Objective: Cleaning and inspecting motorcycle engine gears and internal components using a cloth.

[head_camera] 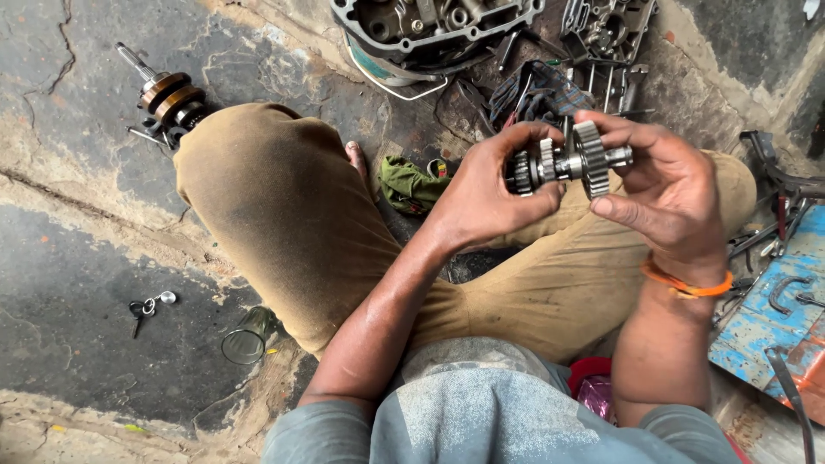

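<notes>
A steel gear shaft [569, 161] with several toothed gears on it is held level above my knees, in front of me. My left hand [485, 193] grips its left end, thumb and fingers wrapped around the darker small gears. My right hand [666, 185] holds the right end, fingertips on the large bright gear and the shaft tip. An orange band circles my right wrist. I sit cross-legged in tan trousers on a cracked concrete floor.
An open engine case [430, 21] lies at the top, a second metal case [606, 26] to its right. A crankshaft assembly [172, 99] lies top left, a green rag [408, 185] by my foot, keys [144, 308] and a glass [249, 337] lower left, tools on a blue board [765, 318] at right.
</notes>
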